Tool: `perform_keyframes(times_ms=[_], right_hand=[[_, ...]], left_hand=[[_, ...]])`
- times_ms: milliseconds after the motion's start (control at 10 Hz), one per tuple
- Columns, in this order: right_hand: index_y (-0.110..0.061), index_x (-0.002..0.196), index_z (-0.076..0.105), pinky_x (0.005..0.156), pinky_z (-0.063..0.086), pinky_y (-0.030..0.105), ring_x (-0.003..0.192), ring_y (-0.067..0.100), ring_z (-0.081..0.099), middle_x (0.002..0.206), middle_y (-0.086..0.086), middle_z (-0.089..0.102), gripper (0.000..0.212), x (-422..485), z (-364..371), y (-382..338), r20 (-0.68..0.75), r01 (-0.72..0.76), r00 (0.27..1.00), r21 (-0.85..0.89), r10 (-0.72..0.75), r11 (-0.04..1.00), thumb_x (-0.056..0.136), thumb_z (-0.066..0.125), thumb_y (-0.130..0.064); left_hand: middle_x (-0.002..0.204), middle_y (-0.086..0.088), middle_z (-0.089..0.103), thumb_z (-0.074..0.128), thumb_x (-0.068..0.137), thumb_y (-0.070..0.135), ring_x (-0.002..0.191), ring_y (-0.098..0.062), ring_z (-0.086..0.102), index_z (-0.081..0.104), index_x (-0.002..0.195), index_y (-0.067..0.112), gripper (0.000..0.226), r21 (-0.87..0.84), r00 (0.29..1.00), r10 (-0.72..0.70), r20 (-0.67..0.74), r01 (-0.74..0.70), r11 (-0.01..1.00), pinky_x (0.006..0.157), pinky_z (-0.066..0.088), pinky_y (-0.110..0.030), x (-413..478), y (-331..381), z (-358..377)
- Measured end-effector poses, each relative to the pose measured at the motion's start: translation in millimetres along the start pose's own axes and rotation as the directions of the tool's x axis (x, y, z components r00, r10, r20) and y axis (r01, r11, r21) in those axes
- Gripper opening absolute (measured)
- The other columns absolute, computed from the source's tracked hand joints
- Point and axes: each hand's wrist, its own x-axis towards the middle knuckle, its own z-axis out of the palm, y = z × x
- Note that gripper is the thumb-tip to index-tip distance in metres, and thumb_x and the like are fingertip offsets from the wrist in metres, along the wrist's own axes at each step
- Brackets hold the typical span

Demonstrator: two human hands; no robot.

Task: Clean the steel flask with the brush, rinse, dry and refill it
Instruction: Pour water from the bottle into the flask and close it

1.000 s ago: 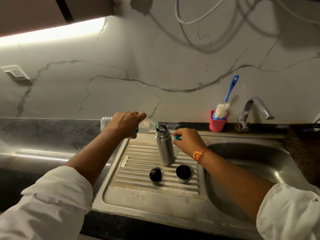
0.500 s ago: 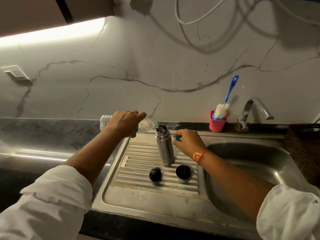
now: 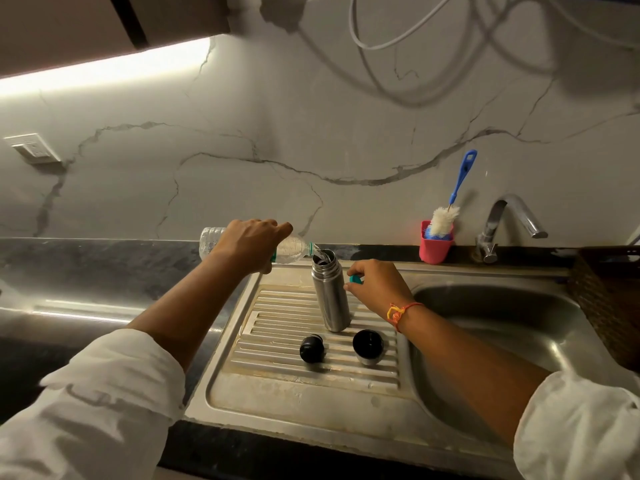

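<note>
Plainly, the biggest thing before us is the steel sink (image 3: 502, 323), its basin on the right and its ribbed draining board (image 3: 277, 386) on the left, set into a dark counter. A woven basket (image 3: 609, 299) sits at the counter's right edge, and the tap (image 3: 509, 216) rises behind the basin's back rim. Our left hand (image 3: 251, 244) is wrapped around a clear plastic bottle (image 3: 294, 249), holding it tipped almost flat over the board's back left corner, its mouth at the open top of the flask (image 3: 330, 299), with a thin run of water between them. The steel flask stands upright near the middle of the board, toward its back edge. Our right hand (image 3: 377, 289), a thread band at the wrist, pinches a small teal cap (image 3: 355, 279) just beside the flask's right side; we cannot tell whether the thumb touches the steel. The brush (image 3: 445, 220) stands bristles down in a pink cup (image 3: 433, 247) at the back rim, left of the tap. Nearer the board's front, the flask's cup lid (image 3: 368, 346) rests beside its black stopper (image 3: 311, 348), slightly apart.
</note>
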Motion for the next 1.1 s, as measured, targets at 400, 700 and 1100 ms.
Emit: perform_keyframes(times_ms=[400,700,1100], right_hand=[[-0.015,0.120,0.068,0.091,0.054,0.030,0.103,0.019,0.065,0.115,0.006,0.070,0.035,-3,-1,0,-0.006,0.005,1.000,-0.010,-0.005,1.000,0.087,0.075,-0.026],[-0.015,0.121,0.068,0.092,0.053,0.030,0.104,0.020,0.065,0.116,0.006,0.070,0.036,-4,-3,-1,-0.003,0.003,1.000,-0.019,-0.003,1.000,0.088,0.074,-0.025],[-0.013,0.122,0.068,0.094,0.054,0.032,0.104,0.021,0.065,0.116,0.007,0.070,0.036,-8,-9,-1,0.006,0.021,1.000,-0.005,-0.021,1.000,0.088,0.074,-0.025]], left_hand=[[0.112,-0.003,0.064,0.084,0.082,0.034,0.094,-0.020,0.066,0.037,0.147,0.021,0.081,0.012,0.999,0.029,-0.021,-0.029,1.000,0.072,0.052,-0.029,-1,-1,-7],[0.107,-0.002,0.065,0.075,0.090,0.025,0.089,-0.017,0.066,0.041,0.142,0.022,0.061,0.090,0.987,0.088,-0.134,-0.076,0.993,0.081,0.055,-0.032,3,-2,-5],[0.117,-0.001,0.066,0.065,0.096,0.022,0.097,-0.019,0.066,0.039,0.146,0.026,0.056,0.182,0.970,0.125,-0.206,-0.088,0.979,0.085,0.052,-0.032,9,-2,-13]])
